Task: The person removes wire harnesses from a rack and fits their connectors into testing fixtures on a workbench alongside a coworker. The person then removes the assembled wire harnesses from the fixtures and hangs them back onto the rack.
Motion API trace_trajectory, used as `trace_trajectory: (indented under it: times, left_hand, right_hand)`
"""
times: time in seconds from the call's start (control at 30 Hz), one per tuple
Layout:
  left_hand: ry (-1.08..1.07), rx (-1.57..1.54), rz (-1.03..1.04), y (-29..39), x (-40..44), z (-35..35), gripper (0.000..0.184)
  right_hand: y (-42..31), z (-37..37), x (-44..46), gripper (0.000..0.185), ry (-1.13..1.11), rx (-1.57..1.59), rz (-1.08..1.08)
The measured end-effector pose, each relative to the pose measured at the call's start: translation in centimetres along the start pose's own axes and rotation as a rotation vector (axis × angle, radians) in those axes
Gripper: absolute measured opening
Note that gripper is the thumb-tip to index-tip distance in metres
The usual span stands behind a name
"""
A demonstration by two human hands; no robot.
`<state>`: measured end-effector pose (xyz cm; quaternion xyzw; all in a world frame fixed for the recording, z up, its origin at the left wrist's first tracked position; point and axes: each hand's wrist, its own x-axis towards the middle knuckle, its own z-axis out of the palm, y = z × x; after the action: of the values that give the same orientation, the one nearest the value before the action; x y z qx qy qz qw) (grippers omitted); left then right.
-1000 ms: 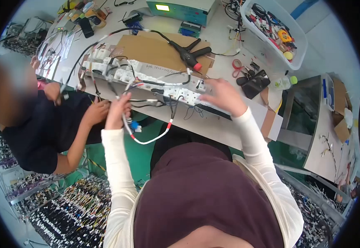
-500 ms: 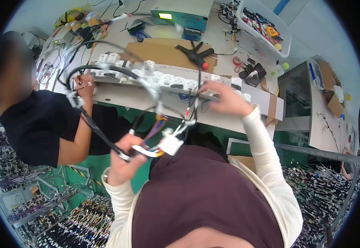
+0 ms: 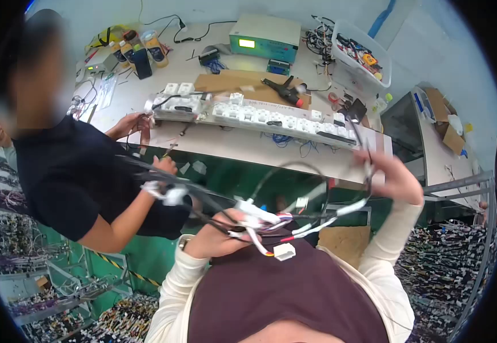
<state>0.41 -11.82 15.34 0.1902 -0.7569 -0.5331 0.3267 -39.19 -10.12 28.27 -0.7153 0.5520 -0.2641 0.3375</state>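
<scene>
My left hand (image 3: 217, 237) is closed around a wiring harness (image 3: 311, 227) in front of my chest. The bundle has black cables, white sleeving, red bands and several white plug connectors, one of them a white connector (image 3: 284, 251) dangling by its short wires. Black cables from it stretch left past the co-worker's arm, smeared by motion. Out to the right, my right hand (image 3: 394, 177) is raised with its fingers closed on a black and white branch of the same harness. That hand is partly blurred.
Ahead is a workbench (image 3: 220, 143) with a long row of white connector sockets (image 3: 260, 117), a black clamp (image 3: 285, 91), a tester box (image 3: 265, 37) and a plastic bin (image 3: 363, 57). A co-worker (image 3: 83, 177) at left handles wires. Racks of harnesses (image 3: 454, 274) flank me.
My right hand has moved right, away from the socket row, drawing out a harness branch. My left hand has shifted right with the bundle. The co-worker's hands have also moved.
</scene>
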Motion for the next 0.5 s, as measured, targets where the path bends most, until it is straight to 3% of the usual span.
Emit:
trace_trajectory:
  times: [0.03, 0.07, 0.13, 0.2, 0.23, 0.27, 0.3, 0.37, 0.43, 0.47, 0.5]
  left_hand:
    - [-0.080, 0.035, -0.104, -0.6, -0.1, 0.3, 0.026]
    - [-0.150, -0.105, -0.175, -2.1, 0.0, 0.9, 0.026]
    - [-0.149, -0.167, -0.191, -7.8, -0.9, 3.8, 0.027]
    - [-0.138, -0.262, -0.431, -12.1, -1.7, 6.6, 0.027]
    - [-0.162, -0.298, -0.530, -15.2, -2.1, 7.9, 0.026]
    - [-0.101, -0.424, -0.520, -17.6, -2.4, 9.4, 0.026]
    - [-0.043, -0.549, -0.517, -19.7, -2.9, 10.7, 0.026]
    - [-0.113, -0.526, -0.567, -22.8, -3.5, 11.0, 0.031]
    - [-0.393, -0.235, -0.574, -24.0, -4.0, 10.7, 0.052]
    - [-0.355, 0.052, -0.501, -23.5, -4.0, 10.0, 0.082]
    - [-0.283, 0.426, -0.629, -22.9, -4.2, 9.2, 0.092]
  right_hand:
    - [-0.6, -2.0, -2.4, 0.027, -0.322, 0.092, 0.166]
    - [2.3, -2.3, -3.7, 0.027, -0.314, 0.088, 0.173]
    - [12.8, 0.3, -4.5, 0.027, 0.190, 0.393, 0.358]
    - [20.9, 6.0, -2.3, 0.032, 0.687, -0.095, 0.362]
    - [25.5, 9.7, -1.0, 0.043, 0.704, 0.036, 0.371]
    - [22.1, 13.4, 0.7, 0.057, 0.665, -0.012, 0.434]
    - [25.2, 17.5, 2.3, 0.062, 0.656, -0.035, 0.439]
    - [26.8, 22.6, 4.5, 0.052, 0.841, -0.370, 0.220]
    - [23.8, 22.7, 5.8, 0.039, 0.731, -0.025, 0.529]
    - [24.1, 22.8, 6.2, 0.022, 0.748, 0.041, 0.269]
    - [24.3, 22.7, 5.5, 0.022, 0.747, 0.045, 0.272]
